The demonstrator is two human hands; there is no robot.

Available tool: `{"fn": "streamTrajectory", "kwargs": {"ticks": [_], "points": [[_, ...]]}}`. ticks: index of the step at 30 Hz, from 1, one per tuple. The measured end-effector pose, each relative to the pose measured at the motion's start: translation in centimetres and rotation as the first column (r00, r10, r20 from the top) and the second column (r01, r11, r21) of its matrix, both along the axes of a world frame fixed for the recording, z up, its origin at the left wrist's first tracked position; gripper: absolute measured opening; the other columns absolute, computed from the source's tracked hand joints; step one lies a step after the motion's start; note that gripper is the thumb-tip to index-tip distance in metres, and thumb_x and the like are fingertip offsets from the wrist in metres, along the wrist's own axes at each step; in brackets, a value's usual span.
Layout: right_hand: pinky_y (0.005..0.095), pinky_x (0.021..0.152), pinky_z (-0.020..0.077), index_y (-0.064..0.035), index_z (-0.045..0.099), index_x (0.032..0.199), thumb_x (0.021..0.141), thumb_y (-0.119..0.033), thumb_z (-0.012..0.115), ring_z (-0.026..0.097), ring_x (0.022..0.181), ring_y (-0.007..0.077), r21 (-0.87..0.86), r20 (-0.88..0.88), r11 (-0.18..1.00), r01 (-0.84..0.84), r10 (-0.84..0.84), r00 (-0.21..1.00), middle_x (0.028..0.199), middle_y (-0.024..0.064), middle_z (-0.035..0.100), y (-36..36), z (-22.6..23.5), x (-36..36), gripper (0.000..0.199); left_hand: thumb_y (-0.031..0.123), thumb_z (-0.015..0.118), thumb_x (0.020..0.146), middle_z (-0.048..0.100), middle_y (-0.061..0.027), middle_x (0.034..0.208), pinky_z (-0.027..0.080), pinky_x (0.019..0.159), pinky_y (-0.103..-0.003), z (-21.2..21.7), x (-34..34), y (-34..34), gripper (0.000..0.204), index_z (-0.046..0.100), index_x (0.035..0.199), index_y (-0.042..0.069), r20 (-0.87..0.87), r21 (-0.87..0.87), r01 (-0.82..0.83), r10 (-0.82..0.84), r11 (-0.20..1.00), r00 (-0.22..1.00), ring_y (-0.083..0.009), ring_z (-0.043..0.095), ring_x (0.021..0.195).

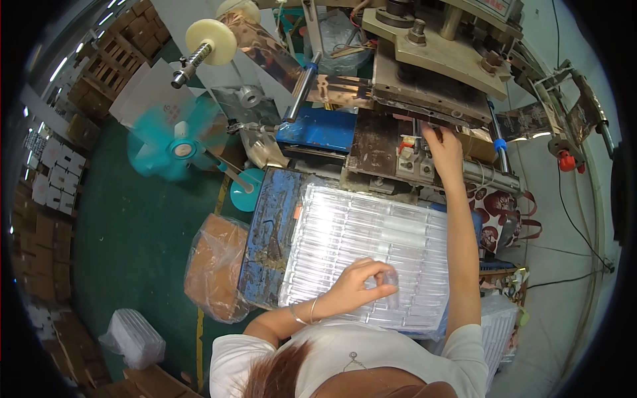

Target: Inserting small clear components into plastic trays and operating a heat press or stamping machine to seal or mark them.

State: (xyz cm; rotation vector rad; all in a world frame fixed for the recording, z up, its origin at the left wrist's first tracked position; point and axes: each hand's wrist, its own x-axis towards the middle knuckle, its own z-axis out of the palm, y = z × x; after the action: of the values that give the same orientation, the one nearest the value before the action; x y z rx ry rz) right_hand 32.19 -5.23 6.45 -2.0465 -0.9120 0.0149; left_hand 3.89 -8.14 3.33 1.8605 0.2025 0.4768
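My left hand (361, 285) is curled round a clear plastic tube (391, 292), thumb and index finger closed on it, low over the clear plastic tray (332, 225). The tray has long rows of ribbed compartments and lies on a blue, worn bench. My right arm stretches forward, and my right hand (446, 151) is at the metal fixture (415, 162) beneath the press's upper plate (431, 99). Its thumb and index finger are bent together at the fixture; whatever they grip is hidden by the fingers and the plate.
Copper-coloured foil (342, 89) runs from a roll at the left into the press. A blue plate (318, 129) adjoins the fixture. A teal fan (180, 147) stands left, with blurred blades. A plastic-wrapped brown bundle (215, 268) sits beside the bench; a patterned bag (494, 219) is at right.
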Motion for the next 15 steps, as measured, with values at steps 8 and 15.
{"fn": "streamTrajectory", "kwargs": {"ticks": [8,15], "points": [[0.0316,0.068,0.0389,-0.0002,0.053,0.09,0.076,-0.033,0.054,0.052,0.075,0.0242,0.27,-0.002,0.963,-0.012,0.013,1.0,0.081,0.0121,0.055,1.0,-1.2,-0.5,0.036,0.023,0.054,0.082,0.054,-0.0053,0.08,0.04,0.067,-0.022,-4.3,-1.9,-0.9,0.027,0.051,0.096,0.001,-0.168,-0.537,0.036,-0.149,0.843,0.975,-0.0102,0.049,0.074],[0.031,0.084,0.0326,0.0007,0.051,0.101,0.077,-0.033,0.054,0.047,0.095,0.0276,0.33,-0.113,0.944,0.006,0.033,0.993,0.099,0.0158,0.052,1.2,-2.2,0.5,0.041,0.021,0.04,0.089,0.053,-0.0063,0.084,0.042,0.073,-0.024,-4.2,-1.5,-1.2,0.025,0.043,0.103,0.001,-0.08,-0.832,0.061,-0.229,0.552,0.97,-0.0102,0.05,0.076]]}}
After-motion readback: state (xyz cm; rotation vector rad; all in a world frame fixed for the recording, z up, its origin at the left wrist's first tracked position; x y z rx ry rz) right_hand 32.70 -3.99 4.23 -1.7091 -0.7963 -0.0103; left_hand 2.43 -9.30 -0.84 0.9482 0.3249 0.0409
